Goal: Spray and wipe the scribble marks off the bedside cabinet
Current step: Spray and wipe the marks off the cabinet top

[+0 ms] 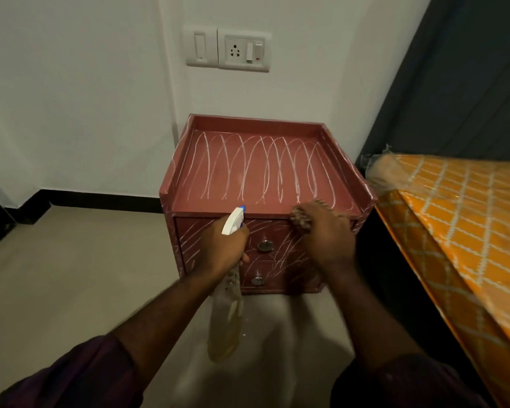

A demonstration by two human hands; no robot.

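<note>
A small reddish-brown bedside cabinet (186,160) stands against the white wall. White looping scribble marks (256,169) cover its top, and more cross the two drawer fronts (277,231). My left hand (223,245) grips the neck of a clear spray bottle (226,322) holding yellowish liquid. Its white and blue nozzle (235,220) points up toward the cabinet's front edge. My right hand (327,231) holds a bunched patterned cloth (302,216) against the front edge of the cabinet top, above the upper drawer.
A bed with an orange checked cover (465,219) stands close on the right of the cabinet. A dark curtain (454,83) hangs behind it. A switch and socket plate (227,50) sits on the wall above. Beige floor tiles (86,275) spread to the left.
</note>
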